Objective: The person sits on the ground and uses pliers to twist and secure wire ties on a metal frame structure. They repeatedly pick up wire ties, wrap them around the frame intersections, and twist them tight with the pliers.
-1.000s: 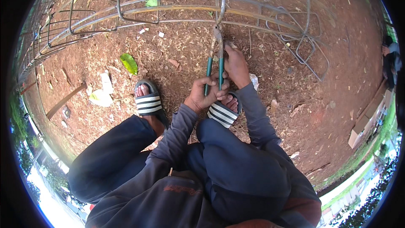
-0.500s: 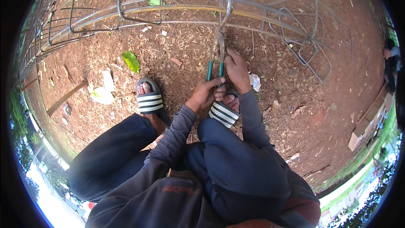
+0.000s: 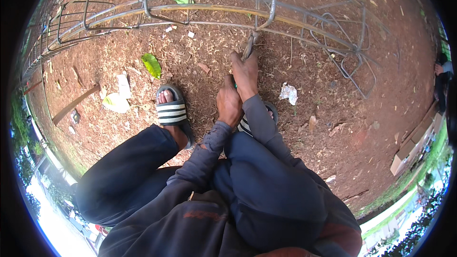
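A pair of long pincers (image 3: 249,46) points away from me, its jaws up against the lower bar of a steel rebar cage (image 3: 200,8) by a square stirrup (image 3: 273,0). My right hand (image 3: 246,72) is closed around the pincers just behind their metal head. Nearer to me, my left hand (image 3: 229,101) is closed on the handle end. Only a speck of the green grip shows between my hands; the rest is covered by my fingers. Whether wire sits in the jaws is too small to tell.
Loose bent stirrups (image 3: 350,64) lean at the cage's right end. On the brown soil are a green leaf (image 3: 151,65), crumpled paper (image 3: 288,93) and a wooden stick (image 3: 76,107). My sandalled left foot (image 3: 171,109) stands left of my hands. Another person (image 3: 442,78) is at the far right edge.
The pincers have turned, and their green handles are now mostly hidden. My right hand has swung left across them onto the part behind the head; my left hand has rolled over, knuckles up.
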The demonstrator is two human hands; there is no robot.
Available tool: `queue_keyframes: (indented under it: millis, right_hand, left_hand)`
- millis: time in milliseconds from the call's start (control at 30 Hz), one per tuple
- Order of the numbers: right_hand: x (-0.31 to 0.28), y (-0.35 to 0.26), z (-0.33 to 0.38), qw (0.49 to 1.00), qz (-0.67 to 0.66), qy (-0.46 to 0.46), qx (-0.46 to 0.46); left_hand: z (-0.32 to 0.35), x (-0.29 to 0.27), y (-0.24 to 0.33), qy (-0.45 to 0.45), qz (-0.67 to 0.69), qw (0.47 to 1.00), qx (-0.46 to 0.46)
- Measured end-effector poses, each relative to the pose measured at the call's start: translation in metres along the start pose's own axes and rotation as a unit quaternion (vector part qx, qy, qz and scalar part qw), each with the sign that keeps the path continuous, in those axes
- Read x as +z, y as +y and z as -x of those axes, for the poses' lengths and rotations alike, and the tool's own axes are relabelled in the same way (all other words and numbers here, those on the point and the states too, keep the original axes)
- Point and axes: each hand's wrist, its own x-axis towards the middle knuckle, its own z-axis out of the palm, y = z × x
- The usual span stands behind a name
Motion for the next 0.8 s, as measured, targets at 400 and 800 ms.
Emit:
queue_keyframes:
  millis: [400, 800]
  right_hand:
    - [-0.059, -0.016, -0.022, 0.861, -0.326, -0.317, 0.226]
    - [-0.024, 0.048, -0.032, 0.573, -0.665, -0.464, 0.117]
  left_hand:
    - [0.000, -0.029, 0.008, -0.348, 0.203, 0.914, -0.050]
    - [-0.014, -0.038, -0.014, -0.419, 0.416, 0.794, -0.148]
